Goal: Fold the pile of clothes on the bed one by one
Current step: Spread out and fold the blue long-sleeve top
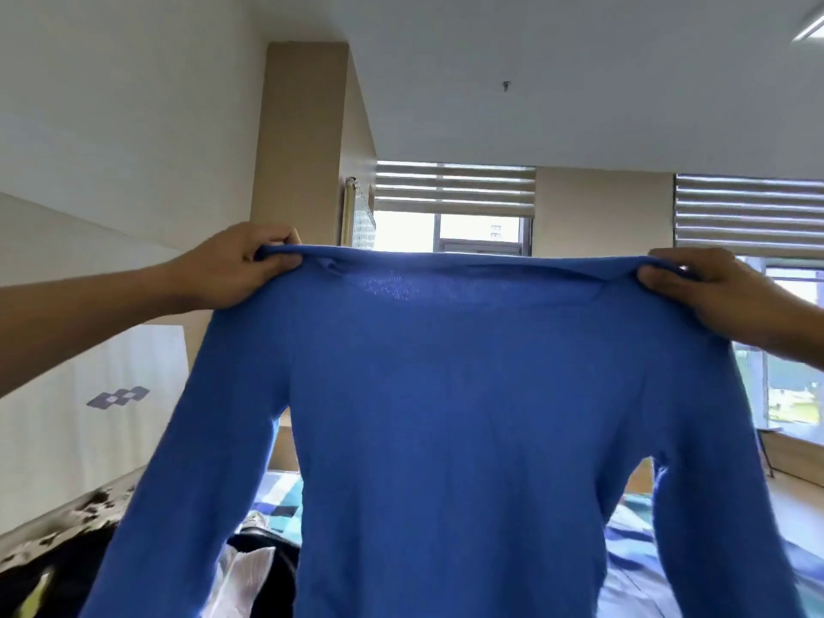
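Knitwear fills the view: a blue long-sleeved sweater (446, 417) hangs spread between both hands, held up in the air by its shoulders. The left hand (236, 269) has fingers and thumb curled round one shoulder edge, pinching a fold of the knit. The right hand (709, 292) grips the other shoulder the same way, thumb on the near side. The neckline runs taut from hand to hand, and a sleeve hangs down below each wrist. Beneath the hands, behind the sweater, lies the bed (631, 559) with a blue and teal checked cover. Under the left hand, on the bed, a pile of clothes (254, 568) shows dark and white pieces; most is hidden, so its contents are hard to tell. Beyond the hands stands a window (477, 234) with half-lowered blinds.
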A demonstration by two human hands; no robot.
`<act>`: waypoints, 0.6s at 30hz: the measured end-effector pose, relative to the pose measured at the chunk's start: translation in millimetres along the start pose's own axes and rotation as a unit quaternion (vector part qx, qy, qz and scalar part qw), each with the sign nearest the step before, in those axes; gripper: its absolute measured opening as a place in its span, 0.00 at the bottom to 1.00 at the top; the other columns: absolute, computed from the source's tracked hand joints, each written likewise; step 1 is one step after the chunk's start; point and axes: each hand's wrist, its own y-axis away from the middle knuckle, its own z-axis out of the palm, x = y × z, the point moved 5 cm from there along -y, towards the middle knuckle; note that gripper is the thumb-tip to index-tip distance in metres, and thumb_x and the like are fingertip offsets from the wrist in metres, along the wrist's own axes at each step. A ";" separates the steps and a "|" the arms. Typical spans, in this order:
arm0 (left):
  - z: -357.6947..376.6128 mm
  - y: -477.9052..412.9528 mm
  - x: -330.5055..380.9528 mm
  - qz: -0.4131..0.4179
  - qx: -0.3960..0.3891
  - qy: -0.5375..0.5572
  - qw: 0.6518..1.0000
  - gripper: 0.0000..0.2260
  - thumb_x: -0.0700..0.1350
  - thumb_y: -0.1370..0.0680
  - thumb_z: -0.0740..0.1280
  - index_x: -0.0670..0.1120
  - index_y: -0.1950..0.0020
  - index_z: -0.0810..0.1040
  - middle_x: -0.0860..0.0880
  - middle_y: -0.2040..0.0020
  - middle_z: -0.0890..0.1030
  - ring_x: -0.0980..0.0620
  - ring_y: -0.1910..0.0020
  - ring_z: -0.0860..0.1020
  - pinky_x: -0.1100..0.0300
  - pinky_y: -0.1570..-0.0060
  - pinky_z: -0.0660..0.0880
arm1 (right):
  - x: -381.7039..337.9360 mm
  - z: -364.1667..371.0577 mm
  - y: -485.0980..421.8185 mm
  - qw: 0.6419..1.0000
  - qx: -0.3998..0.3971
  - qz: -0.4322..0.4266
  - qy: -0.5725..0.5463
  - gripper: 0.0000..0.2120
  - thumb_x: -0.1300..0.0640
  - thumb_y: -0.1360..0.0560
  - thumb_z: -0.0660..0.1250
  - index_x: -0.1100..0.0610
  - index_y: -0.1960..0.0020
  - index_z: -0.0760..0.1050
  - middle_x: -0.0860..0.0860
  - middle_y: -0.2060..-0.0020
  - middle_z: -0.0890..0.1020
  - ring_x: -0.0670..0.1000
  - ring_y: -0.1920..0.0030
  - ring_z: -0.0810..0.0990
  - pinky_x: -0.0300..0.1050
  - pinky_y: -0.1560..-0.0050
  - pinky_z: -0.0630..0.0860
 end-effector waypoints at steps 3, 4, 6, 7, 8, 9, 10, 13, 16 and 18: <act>35.9 29.6 -13.6 -0.062 -0.108 0.058 0.991 0.10 0.49 0.17 0.63 0.50 0.54 0.81 0.52 0.59 0.83 0.55 0.60 0.80 0.58 0.58 0.73 | 17.3 35.1 25.6 0.994 -0.079 0.051 -0.047 0.19 0.46 0.22 0.65 0.64 0.55 0.78 0.63 0.60 0.82 0.52 0.63 0.80 0.45 0.62 0.75; 51.6 42.1 -18.6 -0.078 -0.141 0.075 0.984 0.09 0.51 0.18 0.64 0.50 0.54 0.81 0.52 0.57 0.84 0.54 0.59 0.81 0.59 0.57 0.75 | 26.0 51.3 37.3 0.989 -0.109 0.075 -0.064 0.19 0.46 0.24 0.65 0.63 0.54 0.80 0.62 0.60 0.83 0.53 0.62 0.82 0.44 0.63 0.77; 88.2 69.8 -28.7 -0.106 -0.206 0.107 0.967 0.09 0.51 0.20 0.65 0.50 0.53 0.82 0.50 0.56 0.85 0.52 0.58 0.83 0.60 0.58 0.76 | 45.7 89.2 67.1 0.972 -0.174 0.133 -0.086 0.17 0.48 0.25 0.66 0.60 0.50 0.83 0.58 0.56 0.86 0.55 0.57 0.86 0.43 0.61 0.81; 109.9 85.6 -35.7 -0.119 -0.239 0.117 0.957 0.08 0.50 0.20 0.66 0.49 0.53 0.83 0.48 0.56 0.86 0.51 0.58 0.83 0.58 0.58 0.77 | 56.6 110.9 85.4 0.960 -0.210 0.160 -0.097 0.16 0.48 0.25 0.66 0.59 0.48 0.84 0.57 0.54 0.87 0.56 0.54 0.86 0.43 0.58 0.82; 132.2 102.8 -43.2 -0.131 -0.271 0.122 0.946 0.08 0.49 0.19 0.67 0.48 0.53 0.83 0.46 0.56 0.85 0.49 0.57 0.82 0.55 0.57 0.77 | 67.9 133.1 104.6 0.946 -0.244 0.183 -0.108 0.16 0.49 0.26 0.66 0.58 0.47 0.84 0.56 0.52 0.87 0.56 0.52 0.86 0.44 0.55 0.83; 156.3 121.6 -51.8 -0.143 -0.301 0.128 0.934 0.07 0.47 0.19 0.67 0.47 0.53 0.83 0.43 0.56 0.85 0.47 0.57 0.81 0.51 0.55 0.76 | 79.8 155.1 124.9 0.932 -0.274 0.203 -0.123 0.15 0.50 0.26 0.66 0.58 0.47 0.84 0.57 0.51 0.87 0.55 0.51 0.86 0.45 0.54 0.82; 180.2 141.7 -61.0 -0.158 -0.327 0.133 0.922 0.07 0.45 0.19 0.67 0.46 0.53 0.83 0.42 0.55 0.85 0.48 0.58 0.80 0.51 0.55 0.76 | 91.4 175.9 145.4 0.918 -0.297 0.225 -0.137 0.15 0.51 0.26 0.66 0.59 0.47 0.84 0.58 0.50 0.87 0.54 0.52 0.86 0.45 0.53 0.82; 245.1 196.3 -84.9 -0.189 -0.377 0.131 0.897 0.07 0.44 0.18 0.67 0.49 0.52 0.84 0.48 0.54 0.85 0.52 0.54 0.82 0.55 0.49 0.78 | 123.3 231.2 202.1 0.880 -0.345 0.280 -0.167 0.13 0.51 0.27 0.67 0.55 0.50 0.86 0.54 0.52 0.87 0.50 0.54 0.86 0.39 0.56 0.80; 289.1 232.3 -101.0 -0.223 -0.415 0.157 0.868 0.07 0.46 0.17 0.65 0.49 0.50 0.83 0.46 0.53 0.85 0.48 0.52 0.82 0.47 0.46 0.77 | 151.6 262.8 240.4 0.850 -0.371 0.330 -0.175 0.15 0.49 0.27 0.67 0.55 0.46 0.85 0.51 0.50 0.87 0.51 0.49 0.86 0.40 0.51 0.80; 319.4 244.8 -117.3 -0.240 -0.427 0.149 0.859 0.08 0.49 0.18 0.66 0.48 0.51 0.82 0.45 0.52 0.84 0.45 0.49 0.81 0.43 0.41 0.74 | 179.2 286.3 253.7 0.831 -0.384 0.364 -0.170 0.16 0.49 0.27 0.68 0.56 0.44 0.83 0.53 0.48 0.87 0.54 0.47 0.85 0.43 0.47 0.80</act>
